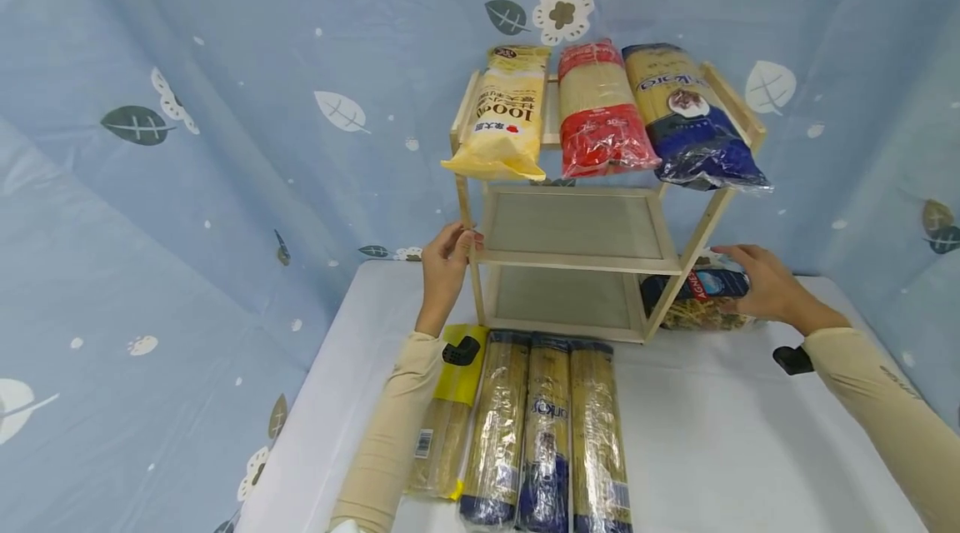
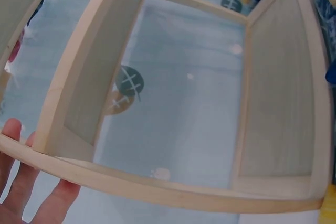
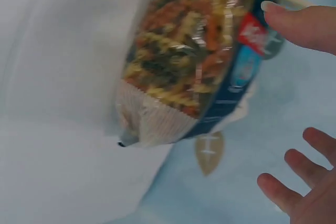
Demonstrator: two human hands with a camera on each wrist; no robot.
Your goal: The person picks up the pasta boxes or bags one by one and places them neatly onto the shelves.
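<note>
A three-tier wooden shelf [image 1: 573,260] stands at the back of the white table [image 1: 720,433]. My left hand [image 1: 447,260] grips its left front post at the middle tier. In the left wrist view the fingers [image 2: 31,182] lie behind the shelf [image 2: 157,188] rail. My right hand [image 1: 759,281] reaches over a bag of tricolour spiral pasta [image 1: 697,304] lying beside the shelf's right leg. Seen from the right wrist, the thumb [image 3: 299,24] touches the pasta bag [image 3: 194,61] near its red label, and the other fingers [image 3: 294,182] are spread and off it.
The top tier carries a yellow noodle pack [image 1: 506,112], a red noodle pack [image 1: 603,112] and a blue spaghetti pack [image 1: 690,121]. Three spaghetti packs [image 1: 547,433] lie side by side before the shelf, and a yellow-topped pack [image 1: 450,420] lies under my left forearm. A blue patterned cloth hangs all round.
</note>
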